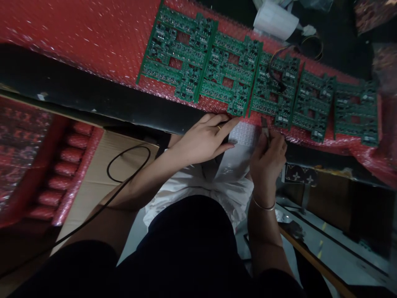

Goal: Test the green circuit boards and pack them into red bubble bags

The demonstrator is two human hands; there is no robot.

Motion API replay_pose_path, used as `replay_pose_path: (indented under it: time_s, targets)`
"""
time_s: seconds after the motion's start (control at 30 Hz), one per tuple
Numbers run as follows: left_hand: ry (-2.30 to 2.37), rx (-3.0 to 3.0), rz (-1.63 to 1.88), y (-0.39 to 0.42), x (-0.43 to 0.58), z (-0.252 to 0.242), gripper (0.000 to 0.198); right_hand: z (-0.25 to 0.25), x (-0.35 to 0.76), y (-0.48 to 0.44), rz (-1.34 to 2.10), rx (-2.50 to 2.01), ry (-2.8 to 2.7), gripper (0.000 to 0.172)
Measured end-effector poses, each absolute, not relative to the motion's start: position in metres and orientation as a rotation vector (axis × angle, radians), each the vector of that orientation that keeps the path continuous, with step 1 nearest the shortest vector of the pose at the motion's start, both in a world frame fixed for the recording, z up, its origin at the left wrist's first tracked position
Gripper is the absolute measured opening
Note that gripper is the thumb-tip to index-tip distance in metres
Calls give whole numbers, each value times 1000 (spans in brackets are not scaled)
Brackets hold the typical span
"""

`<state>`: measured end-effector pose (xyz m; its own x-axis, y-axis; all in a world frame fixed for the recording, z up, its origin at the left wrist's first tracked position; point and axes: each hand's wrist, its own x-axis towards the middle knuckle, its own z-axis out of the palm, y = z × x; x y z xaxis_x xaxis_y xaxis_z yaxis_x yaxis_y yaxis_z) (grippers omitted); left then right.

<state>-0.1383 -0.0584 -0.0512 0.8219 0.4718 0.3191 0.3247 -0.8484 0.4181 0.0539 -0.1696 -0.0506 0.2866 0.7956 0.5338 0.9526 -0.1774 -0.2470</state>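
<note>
My left hand (pixel 203 138) lies flat with fingers stretched out, pressing on a white sheet of small labels (pixel 245 134) at the table's near edge. My right hand (pixel 268 155) is closed round thin tweezers (pixel 264 126), whose tip points up at the sheet's right edge. Just beyond both hands, several green circuit boards (pixel 229 70) lie side by side in a row on red bubble wrap (pixel 93 37).
A white paper roll (pixel 276 20) and yellow and black wires (pixel 310 41) sit behind the boards. At the left stands a cardboard box (pixel 99 174) with red bubble-wrapped rolls (pixel 58 174). A black cable (pixel 127 165) loops over it. White cloth (pixel 217 186) lies on my lap.
</note>
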Motion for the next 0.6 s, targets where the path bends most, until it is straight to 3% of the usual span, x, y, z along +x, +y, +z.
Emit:
replay_pose_path:
  time_s: [0.6]
  targets:
    - [664, 2588, 693, -59, -136, -59, 64, -43, 11, -171, -444, -2038, -1597, 26]
